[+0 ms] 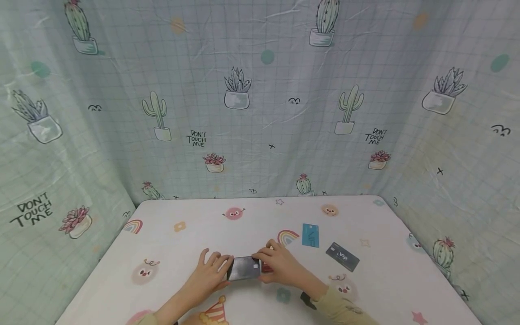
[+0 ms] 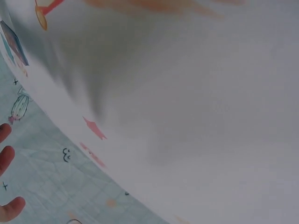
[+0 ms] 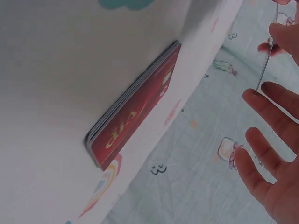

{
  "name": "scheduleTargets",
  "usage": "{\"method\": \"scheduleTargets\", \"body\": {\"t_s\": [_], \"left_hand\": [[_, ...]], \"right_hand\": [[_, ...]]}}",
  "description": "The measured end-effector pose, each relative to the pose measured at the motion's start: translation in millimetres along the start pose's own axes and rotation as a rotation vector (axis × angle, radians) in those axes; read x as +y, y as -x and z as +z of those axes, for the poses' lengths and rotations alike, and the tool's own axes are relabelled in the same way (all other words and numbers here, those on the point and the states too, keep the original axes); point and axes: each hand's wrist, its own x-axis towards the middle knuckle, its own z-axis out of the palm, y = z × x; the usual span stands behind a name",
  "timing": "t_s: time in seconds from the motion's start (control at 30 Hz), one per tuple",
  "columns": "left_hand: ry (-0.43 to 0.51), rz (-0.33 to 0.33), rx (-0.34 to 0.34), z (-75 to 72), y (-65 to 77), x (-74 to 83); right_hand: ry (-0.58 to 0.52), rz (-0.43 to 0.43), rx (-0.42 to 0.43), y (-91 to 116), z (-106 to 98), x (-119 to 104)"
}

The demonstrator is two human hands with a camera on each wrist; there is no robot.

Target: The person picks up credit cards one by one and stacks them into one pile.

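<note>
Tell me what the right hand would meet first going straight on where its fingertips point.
The right hand would first meet the dark card it grips; past that, probably the left hand at the card's other end, though depth is hard to judge in the head view.

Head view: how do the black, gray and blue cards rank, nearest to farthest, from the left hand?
1. Gray card: pinched by the left hand.
2. Blue card: lying past the right hand.
3. Black card: right of the blue one.
</note>
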Motion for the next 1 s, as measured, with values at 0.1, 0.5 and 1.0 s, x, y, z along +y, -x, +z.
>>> {"method": "scheduleTargets", "body": {"t_s": [0.1, 0.5, 1.0], "left_hand": [[0.005, -0.009, 0.006, 1.0, -2.9, 2.9], [0.023, -0.044, 0.02, 6.6, -16.6, 12.4], [0.03, -0.02, 0.038, 20.4, -32.5, 20.1]], "right_hand": [[-0.026, 0.018, -0.008, 4, -1, 2], [-0.059, 0.05, 0.027, 19, -1, 13], [-0.029, 0.07, 0.095, 32, 3, 31]]}}
